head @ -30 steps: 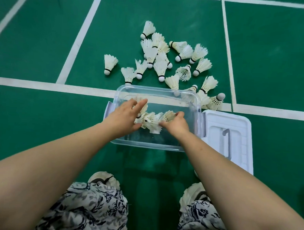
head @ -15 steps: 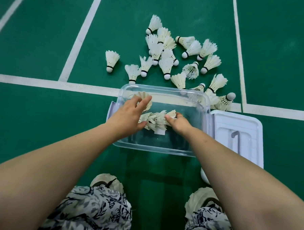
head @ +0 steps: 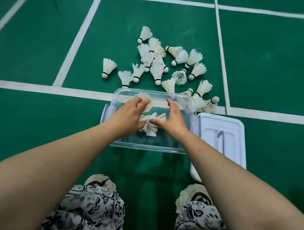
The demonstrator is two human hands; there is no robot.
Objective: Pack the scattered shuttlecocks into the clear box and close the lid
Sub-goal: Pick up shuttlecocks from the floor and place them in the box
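A clear plastic box (head: 147, 147) stands open on the green court floor in front of me. Several white feather shuttlecocks (head: 151, 122) lie inside it. My left hand (head: 128, 116) is over the box's left half, fingers spread and relaxed, with a shuttlecock (head: 146, 99) lying just beyond its fingertips. My right hand (head: 172, 118) hovers over the box's middle, fingers straight, thumb touching the packed shuttlecocks. Neither hand holds anything. Several more scattered shuttlecocks (head: 157, 72) lie on the floor beyond the box.
The white lid (head: 233, 129) lies flat on the floor right of the box, touching its side. White court lines (head: 43, 87) cross the floor. My two shoes (head: 98, 181) and patterned trouser legs are near the bottom edge.
My right hand opened and reached forward over the box, letting go of the shuttlecocks it had held. My left hand moved slightly forward. The view tilted a little.
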